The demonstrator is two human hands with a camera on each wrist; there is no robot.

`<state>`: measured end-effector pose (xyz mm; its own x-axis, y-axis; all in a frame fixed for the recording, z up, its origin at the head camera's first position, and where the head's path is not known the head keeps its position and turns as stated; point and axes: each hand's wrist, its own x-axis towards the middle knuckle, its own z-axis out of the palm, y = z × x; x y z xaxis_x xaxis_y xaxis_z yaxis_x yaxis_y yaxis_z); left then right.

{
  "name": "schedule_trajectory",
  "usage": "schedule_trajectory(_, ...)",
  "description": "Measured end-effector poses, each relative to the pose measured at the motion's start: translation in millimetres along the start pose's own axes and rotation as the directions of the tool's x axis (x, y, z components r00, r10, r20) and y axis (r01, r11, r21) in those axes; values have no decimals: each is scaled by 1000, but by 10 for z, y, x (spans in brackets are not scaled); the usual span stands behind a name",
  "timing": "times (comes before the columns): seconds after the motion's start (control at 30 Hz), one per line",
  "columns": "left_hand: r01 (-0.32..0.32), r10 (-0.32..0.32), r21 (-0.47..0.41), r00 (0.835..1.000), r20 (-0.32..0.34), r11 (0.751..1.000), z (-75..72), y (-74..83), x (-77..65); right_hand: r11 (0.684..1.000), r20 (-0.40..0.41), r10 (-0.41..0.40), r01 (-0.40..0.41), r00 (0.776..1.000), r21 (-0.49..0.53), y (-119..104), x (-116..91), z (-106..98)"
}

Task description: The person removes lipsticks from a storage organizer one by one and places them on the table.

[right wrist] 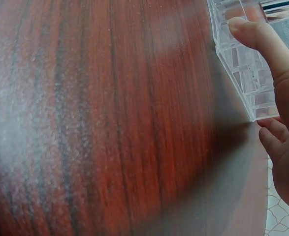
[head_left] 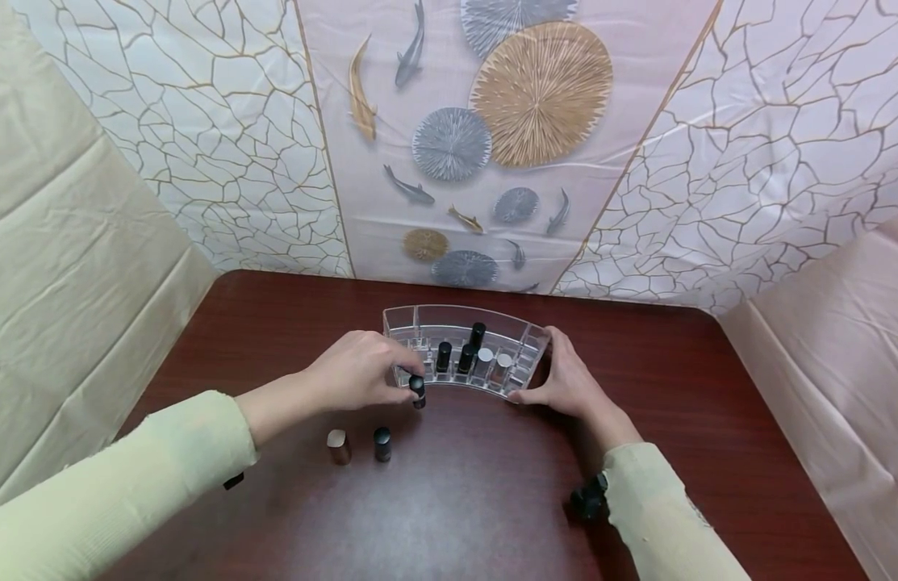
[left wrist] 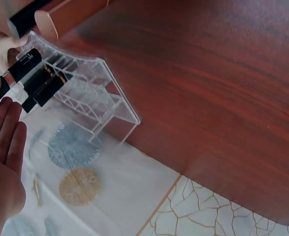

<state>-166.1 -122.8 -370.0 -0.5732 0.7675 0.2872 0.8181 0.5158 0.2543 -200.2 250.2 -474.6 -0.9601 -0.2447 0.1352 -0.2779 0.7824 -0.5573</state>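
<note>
My left hand [head_left: 361, 371] pinches a black lipstick [head_left: 418, 391] between thumb and fingertips, at the front left of a clear lipstick organizer [head_left: 456, 311]. In the left wrist view the held lipstick [left wrist: 27, 65] is tilted and shows small lettering and a copper band. The organizer is curved and stepped. Black lipsticks [head_left: 444, 357] and two silver-capped lipsticks [head_left: 501, 369] stand in its middle slots. My right hand [head_left: 568, 379] grips the organizer's right end, the thumb [right wrist: 247, 30] on its front and the other fingers around the side.
On the table [head_left: 449, 500], in front of my left hand, stand a copper lipstick [head_left: 339, 449] and another black lipstick [head_left: 382, 445]. A patterned cloth [head_left: 449, 218] hangs behind the table, with pale cloth walls [head_left: 78, 266] at both sides.
</note>
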Motion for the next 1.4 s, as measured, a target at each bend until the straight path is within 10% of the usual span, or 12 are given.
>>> schedule_trajectory(1.4, 62, -48, -84, 986, 160, 995, 406, 258, -153, 1000, 13, 22, -22, 1000, 4, -4, 1, 3)
